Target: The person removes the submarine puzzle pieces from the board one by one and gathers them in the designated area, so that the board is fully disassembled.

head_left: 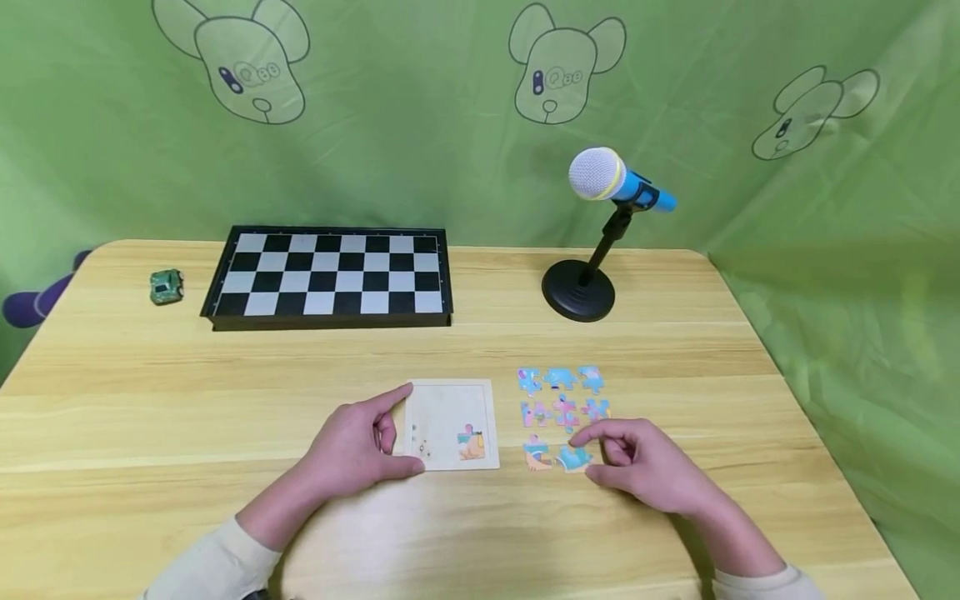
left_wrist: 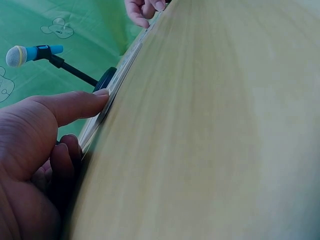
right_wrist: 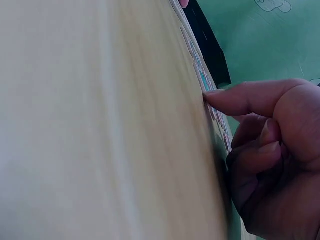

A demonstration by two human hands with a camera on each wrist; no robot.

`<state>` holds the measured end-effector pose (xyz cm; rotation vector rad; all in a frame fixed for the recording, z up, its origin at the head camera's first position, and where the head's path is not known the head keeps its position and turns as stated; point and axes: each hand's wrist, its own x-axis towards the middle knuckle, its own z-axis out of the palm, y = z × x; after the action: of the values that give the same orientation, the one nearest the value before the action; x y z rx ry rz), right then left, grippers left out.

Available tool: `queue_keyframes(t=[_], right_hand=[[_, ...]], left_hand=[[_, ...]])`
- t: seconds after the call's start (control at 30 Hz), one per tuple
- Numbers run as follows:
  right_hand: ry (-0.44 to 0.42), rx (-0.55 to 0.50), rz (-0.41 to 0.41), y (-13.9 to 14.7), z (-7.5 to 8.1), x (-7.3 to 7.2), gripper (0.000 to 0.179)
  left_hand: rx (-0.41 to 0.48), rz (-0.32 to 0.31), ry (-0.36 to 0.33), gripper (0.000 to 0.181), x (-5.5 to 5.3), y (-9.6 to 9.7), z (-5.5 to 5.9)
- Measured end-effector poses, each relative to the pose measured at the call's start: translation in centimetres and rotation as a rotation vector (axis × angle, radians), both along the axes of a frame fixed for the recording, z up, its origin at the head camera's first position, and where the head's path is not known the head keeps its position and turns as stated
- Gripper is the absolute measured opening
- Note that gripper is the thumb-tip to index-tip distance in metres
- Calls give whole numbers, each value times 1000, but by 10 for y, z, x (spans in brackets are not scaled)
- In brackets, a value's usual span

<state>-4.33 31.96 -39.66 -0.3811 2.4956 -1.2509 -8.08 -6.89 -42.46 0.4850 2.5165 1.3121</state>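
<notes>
A square, pale puzzle tray [head_left: 442,417] lies on the table, with one puzzle piece [head_left: 471,446] in its lower right corner. My left hand [head_left: 348,450] holds the tray by its left side, forefinger at the upper corner and thumb at the lower one. To the right, several loose puzzle pieces [head_left: 536,414] lie in three rows. The right hand [head_left: 652,467] has its forefinger and thumb about the blue-and-sand puzzle piece [head_left: 573,459] in the nearest row. In the right wrist view the thumb [right_wrist: 225,100] meets a piece's edge, and the other fingers curl inward.
At the back stands a black-and-white checkered board [head_left: 330,275], with a small green toy car [head_left: 166,287] to its left. A blue microphone [head_left: 600,175] on a black round-based stand [head_left: 577,292] is at the back right. Green curtain [head_left: 480,167] surrounds the wooden table [head_left: 150,400].
</notes>
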Motion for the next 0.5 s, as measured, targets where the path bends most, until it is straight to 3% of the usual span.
queue_keyframes(t=[0.5], right_hand=[[28, 54, -67, -2, 1, 0, 26]], left_hand=[[14, -3, 3, 97, 0, 0, -1]])
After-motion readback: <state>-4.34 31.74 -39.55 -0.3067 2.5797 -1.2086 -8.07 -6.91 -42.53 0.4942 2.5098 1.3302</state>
